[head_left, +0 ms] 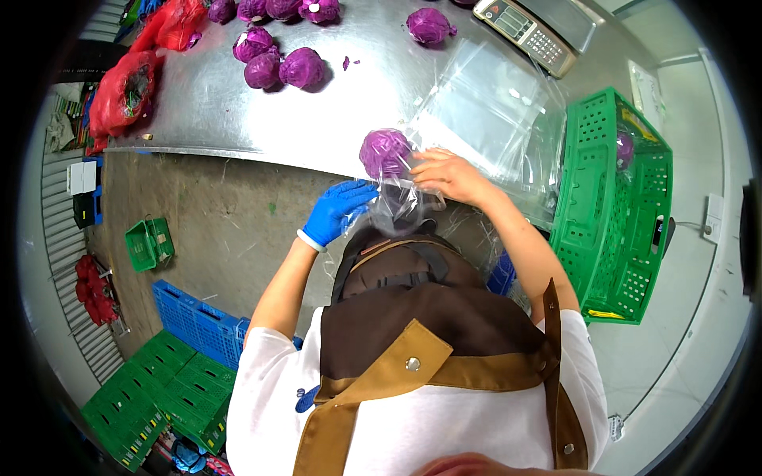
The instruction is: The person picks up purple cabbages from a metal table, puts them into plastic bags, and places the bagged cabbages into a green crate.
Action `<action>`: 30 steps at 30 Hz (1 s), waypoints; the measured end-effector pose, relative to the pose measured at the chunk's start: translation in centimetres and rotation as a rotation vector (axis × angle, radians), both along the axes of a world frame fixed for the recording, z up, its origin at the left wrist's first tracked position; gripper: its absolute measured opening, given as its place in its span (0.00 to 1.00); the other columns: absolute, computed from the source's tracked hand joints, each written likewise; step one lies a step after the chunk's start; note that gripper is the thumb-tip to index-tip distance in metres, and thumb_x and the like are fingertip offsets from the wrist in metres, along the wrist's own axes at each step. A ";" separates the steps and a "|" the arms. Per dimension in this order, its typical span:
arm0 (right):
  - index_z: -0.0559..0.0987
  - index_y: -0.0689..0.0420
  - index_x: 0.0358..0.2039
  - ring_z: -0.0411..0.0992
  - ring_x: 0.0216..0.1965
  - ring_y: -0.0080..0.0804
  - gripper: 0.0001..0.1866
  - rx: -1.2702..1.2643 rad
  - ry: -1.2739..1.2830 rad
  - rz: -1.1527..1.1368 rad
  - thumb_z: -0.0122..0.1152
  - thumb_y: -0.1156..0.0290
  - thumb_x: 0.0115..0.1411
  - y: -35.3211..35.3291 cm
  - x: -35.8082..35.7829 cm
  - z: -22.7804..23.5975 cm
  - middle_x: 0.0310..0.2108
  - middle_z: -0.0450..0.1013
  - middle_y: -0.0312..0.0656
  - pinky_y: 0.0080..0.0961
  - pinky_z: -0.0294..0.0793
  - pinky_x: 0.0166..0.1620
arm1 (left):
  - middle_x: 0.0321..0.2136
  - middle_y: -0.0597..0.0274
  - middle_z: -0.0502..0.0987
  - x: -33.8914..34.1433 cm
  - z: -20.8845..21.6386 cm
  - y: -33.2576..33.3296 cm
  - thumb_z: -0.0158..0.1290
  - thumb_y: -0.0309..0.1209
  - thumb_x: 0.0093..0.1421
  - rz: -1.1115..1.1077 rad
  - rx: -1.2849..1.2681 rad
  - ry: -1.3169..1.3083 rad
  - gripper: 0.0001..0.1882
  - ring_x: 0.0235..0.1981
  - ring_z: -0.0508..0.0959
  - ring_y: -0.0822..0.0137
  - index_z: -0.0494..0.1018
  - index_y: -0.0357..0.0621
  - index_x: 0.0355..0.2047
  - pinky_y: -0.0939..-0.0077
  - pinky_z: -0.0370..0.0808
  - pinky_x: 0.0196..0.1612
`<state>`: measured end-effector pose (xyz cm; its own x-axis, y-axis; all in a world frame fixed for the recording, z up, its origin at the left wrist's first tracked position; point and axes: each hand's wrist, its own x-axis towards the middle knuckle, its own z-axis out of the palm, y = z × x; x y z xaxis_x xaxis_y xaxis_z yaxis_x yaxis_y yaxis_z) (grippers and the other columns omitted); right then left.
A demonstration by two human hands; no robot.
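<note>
A red cabbage point(385, 152) sits at the table's near edge, between my hands. A clear plastic bag point(397, 208) hangs just below it, its film reaching up to the cabbage's near side. On the left, my left hand point(340, 208) wears a blue glove and has its fingers closed on the bag's edge. My bare right hand point(449, 174) is at the cabbage's right side, fingers bent round the film there. The film's glare hides exactly how much of the cabbage lies inside the bag.
Flat clear bags point(488, 103) lie stacked right of the cabbage. Beyond them stands a digital scale point(528, 32). A green crate point(587, 198) at the right holds a wrapped cabbage point(625, 151). More cabbages point(302, 68) and red bags point(123, 95) lie far left.
</note>
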<state>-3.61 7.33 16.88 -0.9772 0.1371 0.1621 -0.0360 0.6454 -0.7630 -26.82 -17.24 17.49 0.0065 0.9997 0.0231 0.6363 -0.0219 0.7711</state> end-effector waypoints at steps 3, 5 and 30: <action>0.81 0.64 0.39 0.78 0.44 0.36 0.15 -0.647 -0.241 -0.189 0.57 0.63 0.64 1.8 -0.1 -2.0 0.35 0.80 0.47 0.32 0.74 0.51 | 0.48 0.54 0.79 -1.1 -1.0 0.4 0.44 0.40 0.69 0.222 -0.164 -0.617 0.21 0.49 0.77 0.60 0.74 0.36 0.52 0.68 0.71 0.51; 0.80 0.66 0.35 0.80 0.37 0.36 0.21 -0.985 -0.400 -0.353 0.53 0.57 0.67 2.4 -1.6 -2.1 0.33 0.80 0.50 0.28 0.78 0.44 | 0.47 0.55 0.80 -2.7 -0.8 2.2 0.39 0.44 0.71 0.310 -0.363 -0.898 0.26 0.44 0.78 0.66 0.74 0.34 0.52 0.72 0.74 0.44; 0.69 0.43 0.59 0.63 0.59 0.49 0.47 -0.070 -0.403 -0.126 0.77 0.53 0.35 1.1 -10.0 -3.5 0.63 0.60 0.42 0.41 0.67 0.59 | 0.63 0.50 0.63 -4.4 -9.2 10.3 0.47 0.37 0.67 0.263 -0.254 -0.591 0.28 0.65 0.62 0.59 0.60 0.40 0.65 0.66 0.56 0.66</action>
